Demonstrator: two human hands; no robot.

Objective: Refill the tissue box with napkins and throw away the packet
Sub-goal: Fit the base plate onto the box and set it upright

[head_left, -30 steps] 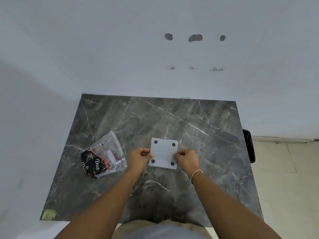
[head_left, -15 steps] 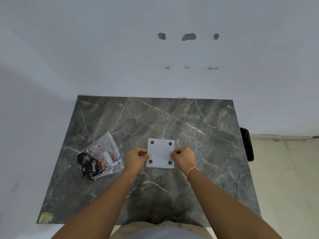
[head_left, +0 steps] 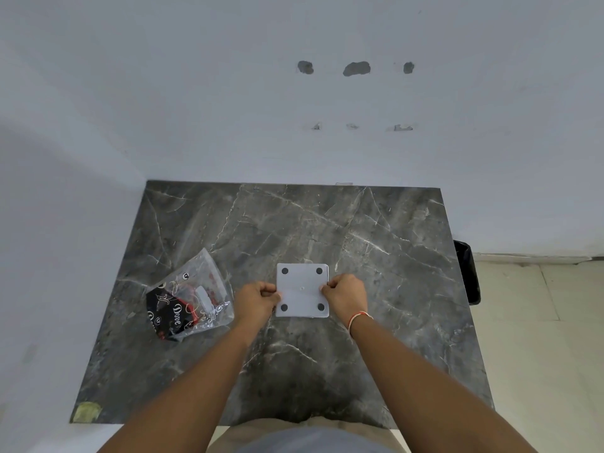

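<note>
A square white tissue box (head_left: 302, 290) lies bottom-up on the dark marble table (head_left: 359, 230), showing a flat white base with a black round foot at each corner. My left hand (head_left: 257, 298) grips its left edge and my right hand (head_left: 345, 296) grips its right edge, fingers curled. Left of the box lies a crumpled clear plastic packet (head_left: 189, 297) with black and red print, flat on the table and apart from my hands. No napkins are visible.
A black bin (head_left: 469, 273) stands on the floor just past the table's right edge. White walls close off the back and left sides. A patch of yellowish tape (head_left: 86, 411) marks the table's near left corner.
The box has turned slightly to sit square between my hands. Both hands keep their grip on its sides. The packet has not moved.
</note>
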